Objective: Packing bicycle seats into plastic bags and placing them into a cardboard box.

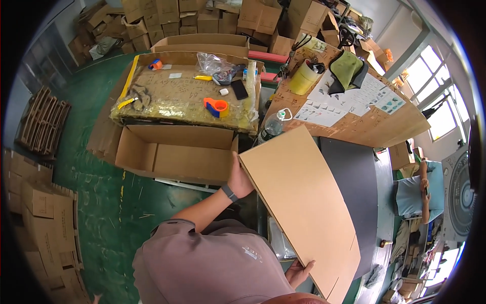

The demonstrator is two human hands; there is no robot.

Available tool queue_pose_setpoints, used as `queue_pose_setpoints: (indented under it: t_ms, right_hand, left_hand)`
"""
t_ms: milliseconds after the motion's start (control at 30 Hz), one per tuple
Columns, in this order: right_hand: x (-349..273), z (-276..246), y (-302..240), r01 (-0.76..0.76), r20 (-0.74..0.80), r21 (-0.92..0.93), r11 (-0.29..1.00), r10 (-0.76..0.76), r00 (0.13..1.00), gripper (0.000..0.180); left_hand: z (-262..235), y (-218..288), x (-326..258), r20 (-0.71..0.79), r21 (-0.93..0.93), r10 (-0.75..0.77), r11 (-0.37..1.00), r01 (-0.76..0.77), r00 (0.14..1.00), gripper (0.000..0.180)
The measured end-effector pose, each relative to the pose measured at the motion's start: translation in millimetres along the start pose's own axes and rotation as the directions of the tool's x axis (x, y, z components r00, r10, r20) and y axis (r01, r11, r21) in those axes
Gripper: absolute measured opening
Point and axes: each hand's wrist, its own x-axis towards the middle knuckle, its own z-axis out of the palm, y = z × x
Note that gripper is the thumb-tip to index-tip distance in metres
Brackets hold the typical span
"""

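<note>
Cardboard (304, 197) sits clamped in our left hand (240, 177) and right hand (297, 273), hiding most fingers; its lower end is cut off.

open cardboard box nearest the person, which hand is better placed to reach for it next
Probably the left hand: though holding the slotted cardboard sheet, it appears close beside the open cardboard box. The right hand grips the sheet's near end, farther away.

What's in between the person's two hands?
The flat brown cardboard: in the head view, it stretches from the left hand to the right hand, and both hold it along the same edge.
</note>
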Motion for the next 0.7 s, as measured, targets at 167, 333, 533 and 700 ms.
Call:
queue_pose_setpoints:
  t_ms: [167, 333, 533, 700]
  right_hand:
    - [-41.4, -10.0, -13.2, -0.031, 0.106, -0.052, 0.998, 0.036, 0.994, 0.057]
    - [-55.0, -87.2, -15.3, -0.011, 0.137, 0.03, 0.999, 0.006, 0.991, 0.057]
    - [-77.6, -150.8, -47.6, -0.014, 0.057, 0.043, 0.999, 0.012, 0.998, 0.058]
    - [-139.6, -166.5, -35.7, -0.006, 0.113, 0.086, 0.996, -0.004, 0.994, 0.047]
  left_hand:
    - [-9.5, -16.9, -80.8, -0.144, 0.336, 0.174, 0.934, -0.117, 0.974, 0.075]
    - [-10.7, -43.8, -151.6, -0.369, 0.534, 0.105, 0.837, 0.118, 0.924, 0.048]
    - [-3.3, -68.4, -273.1, -0.427, 0.494, -0.012, 0.834, 0.245, 0.904, 0.05]
    - [-19.2, -41.9, -337.8, -0.482, 0.429, 0.01, 0.875, 0.226, 0.876, 0.048]
